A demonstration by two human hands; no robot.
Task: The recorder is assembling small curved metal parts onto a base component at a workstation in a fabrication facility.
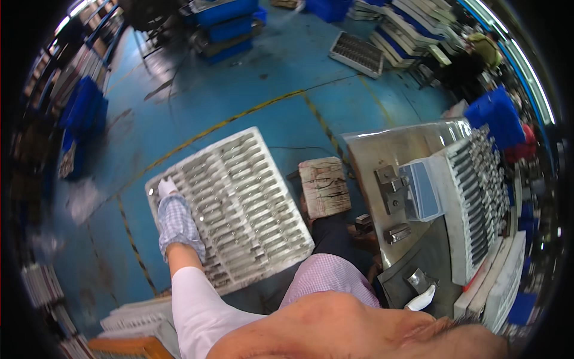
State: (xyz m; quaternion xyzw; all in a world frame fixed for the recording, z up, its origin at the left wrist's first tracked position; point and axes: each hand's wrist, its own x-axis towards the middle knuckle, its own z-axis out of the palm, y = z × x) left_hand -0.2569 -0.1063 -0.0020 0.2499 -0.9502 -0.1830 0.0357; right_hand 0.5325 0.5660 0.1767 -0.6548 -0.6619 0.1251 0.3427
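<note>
Nearest, at the table's (371, 157) near edge, the white-gloved right hand (422, 298) shows only partly, just beside a small metal piece (418, 279) on a dark mat (391, 286); whether its grip is apart or together I cannot tell. Left of the table lies the pale tray (304, 242), rows of metal parts (245, 192) in its slots. At the tray's far left corner, the gloved left hand (168, 186) touches the rim; I cannot tell whether its grip clamps it. One corner alone likely gives poor control, so I would support the opposite edge too, hold the tray level so parts stay seated, and swing its far right corner clear of the wooden-topped stool (323, 186) just beside its right edge.
</note>
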